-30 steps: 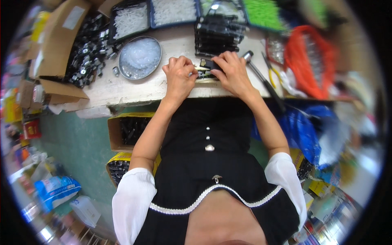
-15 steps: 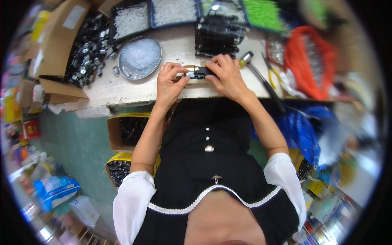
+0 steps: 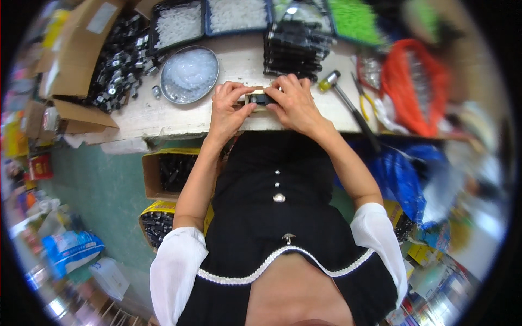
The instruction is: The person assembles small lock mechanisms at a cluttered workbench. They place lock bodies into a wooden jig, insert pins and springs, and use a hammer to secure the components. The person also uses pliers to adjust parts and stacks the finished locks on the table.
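White-topped desk (image 3: 144, 117) carries everything. Cardboard box (image 3: 89, 46) at far left, black-and-silver metal parts (image 3: 117, 81) heaped beside it. Red plastic bag (image 3: 427, 114) at far right. Trays (image 3: 239, 32) along the back hold small white and green pieces. Stack of black parts (image 3: 293, 51) sits just behind the work spot; round metal dish (image 3: 187, 102) of clear pieces to its left. Hammer (image 3: 350, 103) lies right of the hands, handle toward the desk's front edge.

Change over the last 1 s: right hand (image 3: 293, 106) moved left, closer to left hand (image 3: 227, 106). Hammer head was partly covered, now clear. My read: both hands are tied up on 1 piece, hammer idle.

Yellow-handled pliers (image 3: 362, 98) beyond the hammer, untouched.

Small black part (image 3: 260, 99) is between the hands, near the front edge of the desk, mostly covered. Left fingers pinched across its left end, open only about its breadth. Right fingers closed down on its right end. Pale material shows around it; can't tell if that's a fixture or the same piece.

Smallest: 1 loose metal part (image 3: 156, 91) between heap and dish.
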Demonstrator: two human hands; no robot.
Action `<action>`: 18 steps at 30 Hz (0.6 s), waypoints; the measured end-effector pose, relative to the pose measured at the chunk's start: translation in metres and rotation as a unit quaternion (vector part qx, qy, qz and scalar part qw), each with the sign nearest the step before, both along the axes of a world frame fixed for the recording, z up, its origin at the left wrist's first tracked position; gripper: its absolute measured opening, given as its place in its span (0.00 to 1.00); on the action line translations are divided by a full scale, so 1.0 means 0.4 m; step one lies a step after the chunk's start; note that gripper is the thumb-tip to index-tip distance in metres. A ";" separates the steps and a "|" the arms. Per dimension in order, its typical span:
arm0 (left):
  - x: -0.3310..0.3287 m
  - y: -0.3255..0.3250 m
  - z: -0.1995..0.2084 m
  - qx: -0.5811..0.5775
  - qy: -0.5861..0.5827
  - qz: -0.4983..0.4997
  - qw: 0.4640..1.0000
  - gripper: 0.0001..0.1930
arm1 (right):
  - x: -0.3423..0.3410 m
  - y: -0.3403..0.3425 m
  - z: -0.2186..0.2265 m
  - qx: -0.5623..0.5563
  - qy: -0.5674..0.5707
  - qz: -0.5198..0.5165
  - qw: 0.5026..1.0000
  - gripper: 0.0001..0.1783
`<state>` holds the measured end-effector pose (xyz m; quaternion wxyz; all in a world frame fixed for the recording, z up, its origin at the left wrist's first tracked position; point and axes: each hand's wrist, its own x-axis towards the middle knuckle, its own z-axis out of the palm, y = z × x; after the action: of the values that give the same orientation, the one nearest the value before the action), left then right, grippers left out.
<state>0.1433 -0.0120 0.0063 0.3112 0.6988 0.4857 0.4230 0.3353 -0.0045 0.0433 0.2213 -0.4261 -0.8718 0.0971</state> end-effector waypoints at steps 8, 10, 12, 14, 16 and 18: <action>-0.003 0.009 0.004 0.058 0.067 -0.019 0.996 0.18 | -0.007 0.006 -0.012 -0.001 -0.019 0.001 1.000 0.18; -0.008 0.010 0.005 0.059 0.076 -0.025 0.995 0.18 | -0.001 0.005 -0.011 0.006 -0.007 -0.007 1.000 0.18; -0.009 0.007 0.023 0.062 0.106 -0.026 0.992 0.18 | 0.028 0.003 -0.010 0.017 0.023 -0.025 0.999 0.18; -0.012 0.005 0.039 0.066 0.127 -0.031 0.989 0.19 | 0.086 0.006 -0.015 0.048 0.043 -0.096 0.993 0.18; -0.011 0.005 0.047 0.073 0.137 -0.045 0.987 0.20 | 0.161 0.004 -0.023 0.060 0.025 -0.177 0.982 0.18; 0.000 0.004 0.066 0.092 0.176 -0.064 0.978 0.20 | 0.228 -0.001 -0.029 0.053 -0.030 -0.265 0.962 0.19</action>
<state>0.1435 -0.0105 0.0329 0.1819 0.8174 0.4461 0.3157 0.4267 -0.0047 0.0318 0.2353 -0.6324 -0.7376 -0.0245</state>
